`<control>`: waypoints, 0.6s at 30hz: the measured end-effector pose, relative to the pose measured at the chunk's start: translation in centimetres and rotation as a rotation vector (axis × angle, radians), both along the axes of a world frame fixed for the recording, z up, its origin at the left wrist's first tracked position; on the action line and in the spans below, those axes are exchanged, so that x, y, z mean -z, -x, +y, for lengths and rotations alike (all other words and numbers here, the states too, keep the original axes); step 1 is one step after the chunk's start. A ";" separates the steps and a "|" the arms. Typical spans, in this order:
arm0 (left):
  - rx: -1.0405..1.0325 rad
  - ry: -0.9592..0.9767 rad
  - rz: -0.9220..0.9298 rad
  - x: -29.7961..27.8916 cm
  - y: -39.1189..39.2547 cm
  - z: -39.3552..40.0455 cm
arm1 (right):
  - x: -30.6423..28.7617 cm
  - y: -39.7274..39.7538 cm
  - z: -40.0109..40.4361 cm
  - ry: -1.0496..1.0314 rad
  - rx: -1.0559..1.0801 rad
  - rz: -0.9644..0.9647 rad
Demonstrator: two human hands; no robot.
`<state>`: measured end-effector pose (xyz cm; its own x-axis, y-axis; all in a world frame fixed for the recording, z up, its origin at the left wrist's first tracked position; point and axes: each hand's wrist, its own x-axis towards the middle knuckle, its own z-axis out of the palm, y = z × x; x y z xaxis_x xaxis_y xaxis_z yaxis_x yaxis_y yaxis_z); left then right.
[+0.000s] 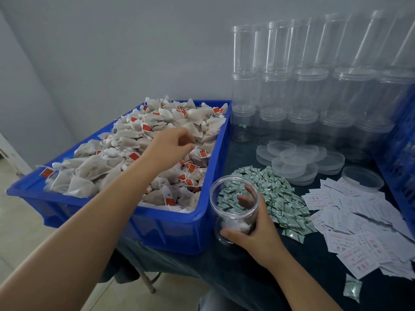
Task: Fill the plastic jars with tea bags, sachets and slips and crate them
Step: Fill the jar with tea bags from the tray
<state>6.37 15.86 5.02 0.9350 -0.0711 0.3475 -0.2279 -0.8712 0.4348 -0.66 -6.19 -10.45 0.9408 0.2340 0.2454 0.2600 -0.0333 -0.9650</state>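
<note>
A blue tray (202,223) on the left is heaped with white tea bags (125,153) carrying red tags. My left hand (170,147) hovers over the heap with its fingers loosely curled downward, and I see nothing between them and the thumb. My right hand (253,232) grips an open clear plastic jar (233,198) beside the tray's right front corner. A few white tea bags lie in the jar's bottom. Green sachets (280,198) are piled just right of the jar, and white printed slips (359,225) are spread further right.
Stacks of empty clear jars (303,90) stand at the back right against the wall. Loose clear lids (296,160) lie in front of them. A blue crate (399,158) sits at the right edge. One stray sachet (352,288) lies near the front.
</note>
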 end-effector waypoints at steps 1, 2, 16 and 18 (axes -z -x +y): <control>-0.044 -0.050 0.010 0.9 -0.3 0.7 | -0.1 0.0 0.0 0.001 -0.002 -0.001; -0.083 -0.081 0.038 1.7 -0.5 1.3 | -0.1 0.0 0.0 0.001 -0.003 -0.001; -0.282 -0.406 0.322 4.5 -1.4 1.9 | -0.1 0.1 -0.2 -0.015 -0.014 -0.011; -0.303 -0.403 0.304 4.6 -1.5 2.2 | -0.1 0.1 -0.1 -0.014 -0.011 -0.010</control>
<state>7.92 18.01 0.38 0.9876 0.1443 0.0614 0.1404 -0.9881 0.0631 -0.78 -6.33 -10.36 0.9358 0.2407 0.2577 0.2695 -0.0166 -0.9629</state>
